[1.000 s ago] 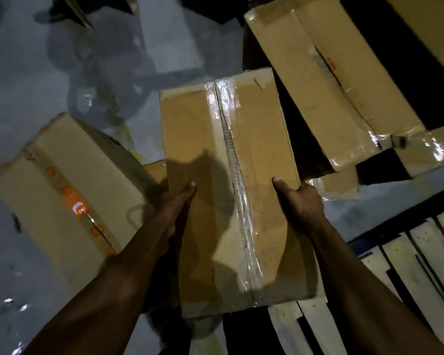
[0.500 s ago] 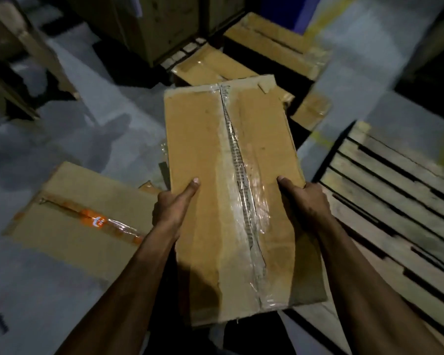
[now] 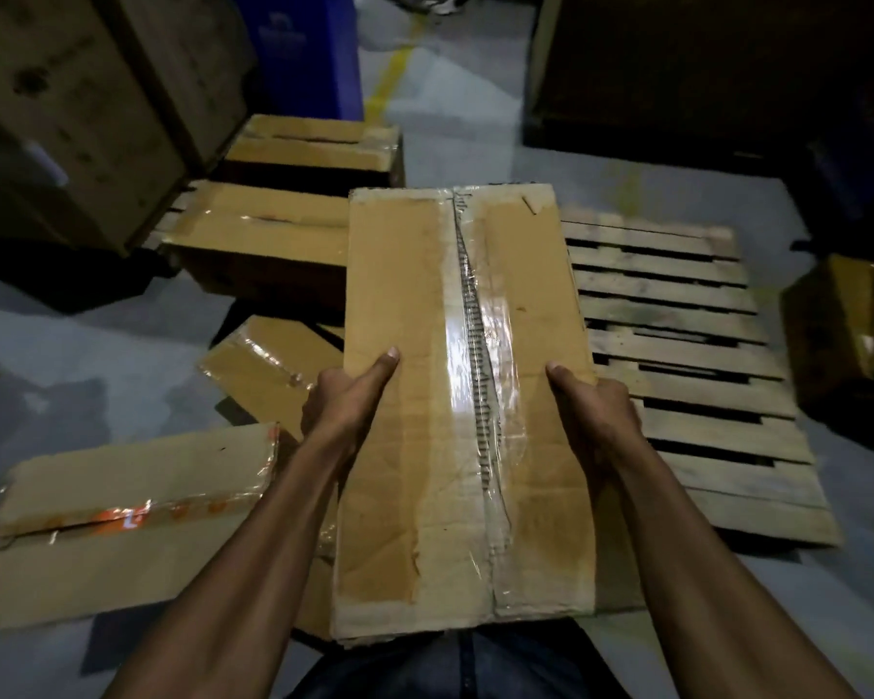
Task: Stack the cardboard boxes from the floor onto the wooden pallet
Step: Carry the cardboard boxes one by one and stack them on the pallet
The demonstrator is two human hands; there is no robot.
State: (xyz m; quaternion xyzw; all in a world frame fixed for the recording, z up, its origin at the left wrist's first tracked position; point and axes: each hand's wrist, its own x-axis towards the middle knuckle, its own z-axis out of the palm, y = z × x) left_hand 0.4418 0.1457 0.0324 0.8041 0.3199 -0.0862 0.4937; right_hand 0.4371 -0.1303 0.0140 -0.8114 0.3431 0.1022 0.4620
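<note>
Taped cardboard box (image 3: 455, 396) carried in both hands, above floor beside wooden pallet (image 3: 677, 345).

Left hand (image 3: 344, 401) grips box's left edge, thumb on top; right hand (image 3: 591, 406) grips right edge likewise. Pallet lies right of box, slats bare. Orange-taped box (image 3: 122, 517) on floor, left; two more boxes (image 3: 263, 234) beyond.
</note>
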